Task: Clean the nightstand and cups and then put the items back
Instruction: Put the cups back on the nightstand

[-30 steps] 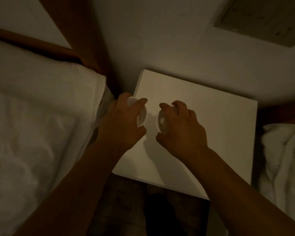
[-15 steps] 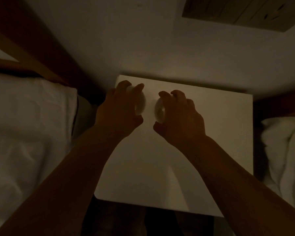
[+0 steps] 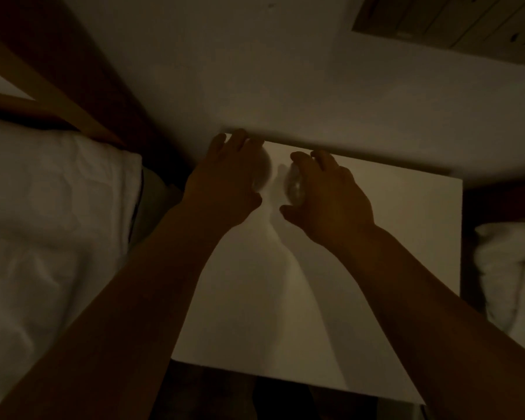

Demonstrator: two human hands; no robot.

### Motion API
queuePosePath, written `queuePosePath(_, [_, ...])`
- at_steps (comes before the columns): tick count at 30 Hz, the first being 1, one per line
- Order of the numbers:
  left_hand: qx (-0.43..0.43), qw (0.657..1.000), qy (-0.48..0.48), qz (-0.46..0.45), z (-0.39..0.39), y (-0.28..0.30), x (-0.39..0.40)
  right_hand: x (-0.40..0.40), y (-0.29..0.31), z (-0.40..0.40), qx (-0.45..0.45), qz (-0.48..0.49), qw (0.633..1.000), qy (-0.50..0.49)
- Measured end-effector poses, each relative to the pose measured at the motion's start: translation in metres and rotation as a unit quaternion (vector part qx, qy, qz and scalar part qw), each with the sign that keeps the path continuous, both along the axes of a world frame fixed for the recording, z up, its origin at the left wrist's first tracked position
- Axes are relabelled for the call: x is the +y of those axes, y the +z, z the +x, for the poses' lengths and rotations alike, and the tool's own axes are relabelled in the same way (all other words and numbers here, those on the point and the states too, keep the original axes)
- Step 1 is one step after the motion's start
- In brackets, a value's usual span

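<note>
Now, left to right: a white bed (image 3: 52, 225) lies beside the nightstand (image 3: 406, 237); my left hand (image 3: 225, 189) curls over one cup (image 3: 262, 174) at the far left corner; my right hand (image 3: 328, 201) wraps the other cup (image 3: 294, 184) just beside it; whether they touch down, I cannot tell; the top looks bare, so I judge cleaning done and the putting-back nearly finished.
</note>
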State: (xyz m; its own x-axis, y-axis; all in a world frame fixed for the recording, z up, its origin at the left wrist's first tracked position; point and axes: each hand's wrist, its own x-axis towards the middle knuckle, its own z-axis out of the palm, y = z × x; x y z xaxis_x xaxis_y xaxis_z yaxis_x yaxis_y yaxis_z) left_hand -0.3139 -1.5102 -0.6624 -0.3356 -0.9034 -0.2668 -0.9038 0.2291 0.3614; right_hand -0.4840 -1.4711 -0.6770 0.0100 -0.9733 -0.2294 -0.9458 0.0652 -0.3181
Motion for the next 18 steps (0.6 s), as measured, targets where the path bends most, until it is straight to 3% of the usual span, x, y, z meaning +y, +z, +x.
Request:
queuePosePath(5, [0.021,0.999,-0.036,-0.034,0.006,0.002,0.002,-0.007,0.000,0.001,-0.034,0.016,0.999,-0.004])
queuePosePath(12, [-0.015,0.999,-0.038,0.028,0.011,-0.007,-0.005,-0.008,0.003,0.002,-0.052,0.047,0.998,-0.008])
queuePosePath(18, [-0.042,0.997,-0.034,-0.053,0.019,-0.001,0.009,-0.001,0.011,0.003,-0.002,0.017,1.000,0.003])
